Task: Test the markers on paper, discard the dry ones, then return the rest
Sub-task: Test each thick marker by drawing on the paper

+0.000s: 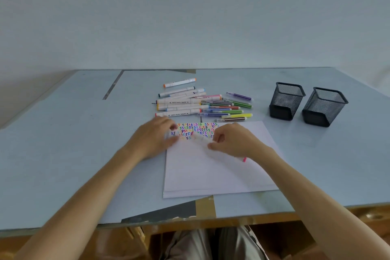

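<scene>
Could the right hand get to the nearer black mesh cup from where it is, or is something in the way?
Probably yes. The right hand holds a marker over the paper, and the table between it and the nearer mesh cup looks bare.

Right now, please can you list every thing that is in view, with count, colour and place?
paper: one white sheet, near table edge, coloured squiggles along its far end.
marker pile: many, mixed colours, lying beyond the paper; exact count unclear.
pink marker: one, blurred, over the paper, in the right hand.
mesh cups: two, black, upright, at right.
table: one, pale blue.
left hand: on the paper's left edge.
right hand: fingers around the marker.
</scene>
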